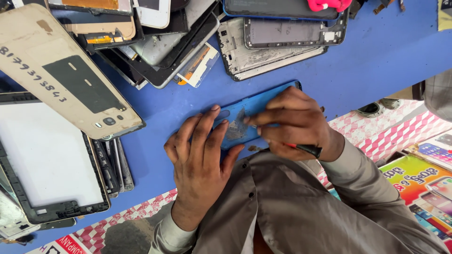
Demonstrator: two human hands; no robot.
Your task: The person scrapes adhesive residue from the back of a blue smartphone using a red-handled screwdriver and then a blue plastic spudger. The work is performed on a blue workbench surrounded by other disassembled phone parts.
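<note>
A blue phone back cover point(256, 106) lay flat on the blue surface point(376, 56), its long side running slantwise from lower left up to the upper right, near the surface's front edge. Its inner face was turned up and showed a grey, scraped patch of old glue near the middle. One rounded corner stuck out at the upper right; much of the rest was hidden. A thin tool with a black and red handle point(306, 149) pointed its tip at that grey patch.
</note>
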